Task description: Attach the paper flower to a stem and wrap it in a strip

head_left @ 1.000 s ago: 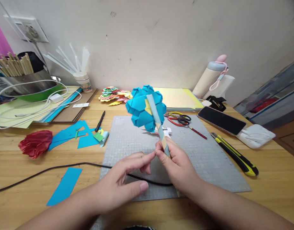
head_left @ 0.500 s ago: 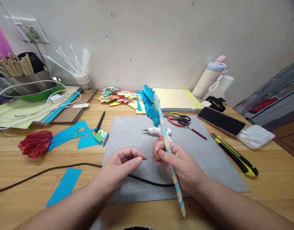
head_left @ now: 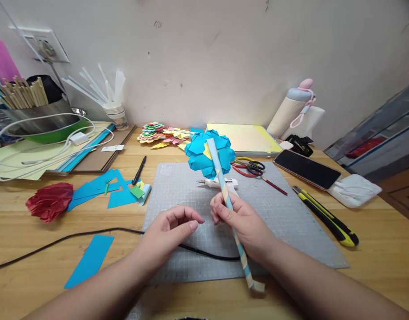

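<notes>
A blue paper flower point(head_left: 226, 153) tops a stem point(head_left: 239, 246) wrapped in pale blue and cream stripes. My right hand point(head_left: 236, 215) is closed round the middle of this stem, which leans with its lower end toward me. The flower's back, with a little yellow, faces me. My left hand point(head_left: 177, 224) hovers over the mat to the left, thumb and fingers curved and apart, with nothing between them. Behind the stem, a white glue gun point(head_left: 209, 182) lies on the grey cutting mat point(head_left: 277, 213), partly hidden by the flower.
Scissors point(head_left: 256, 168), a red pencil point(head_left: 274, 186), a yellow-black cutter point(head_left: 326, 216) and a phone point(head_left: 307, 169) lie right. Blue paper strips point(head_left: 90, 261), a red paper flower point(head_left: 49, 201) and a pen point(head_left: 139, 170) lie left. A black cable point(head_left: 91, 231) crosses the table and mat.
The blue flower has turned from edge-on to show its broad back. The stem has rotated in my right hand, and a loose flap now shows at its lower end. My left hand has barely moved.
</notes>
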`<state>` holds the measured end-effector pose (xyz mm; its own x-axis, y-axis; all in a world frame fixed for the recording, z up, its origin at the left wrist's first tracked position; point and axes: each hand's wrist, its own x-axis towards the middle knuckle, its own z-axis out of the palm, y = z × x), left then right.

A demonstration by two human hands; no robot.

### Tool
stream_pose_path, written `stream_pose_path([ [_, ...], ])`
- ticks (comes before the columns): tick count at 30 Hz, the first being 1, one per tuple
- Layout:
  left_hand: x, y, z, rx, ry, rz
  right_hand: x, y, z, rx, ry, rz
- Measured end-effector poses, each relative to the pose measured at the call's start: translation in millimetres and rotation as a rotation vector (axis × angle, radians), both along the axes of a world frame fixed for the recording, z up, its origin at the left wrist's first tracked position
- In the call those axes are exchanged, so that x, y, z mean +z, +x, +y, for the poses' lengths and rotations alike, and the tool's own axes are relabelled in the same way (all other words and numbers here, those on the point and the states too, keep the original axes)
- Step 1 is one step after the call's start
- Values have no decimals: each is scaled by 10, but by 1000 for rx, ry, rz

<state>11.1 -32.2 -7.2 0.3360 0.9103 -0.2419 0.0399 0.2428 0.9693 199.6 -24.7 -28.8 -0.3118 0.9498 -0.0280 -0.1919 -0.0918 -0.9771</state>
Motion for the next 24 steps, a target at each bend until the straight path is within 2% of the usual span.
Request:
stream_pose_path([
  [5,-24,4,-5,-18,3,10,11,8,26,16,-92,60],
  [9,-103,10,32,99,19,-56,1,-3,9,192,-195,101],
  [15,-196,40,50,286,-31,-245,-22,-84,-80,455,-260,80],
  [17,-207,47,31,311,10,-261,-37,-108,-102,481,-272,86],
  [20,-225,47,9,260,48,-251,-55,-127,-114,481,-279,79],
  [24,-220,57,34,315,-17,-312,-55,-116,-111,439,-247,-10],
])
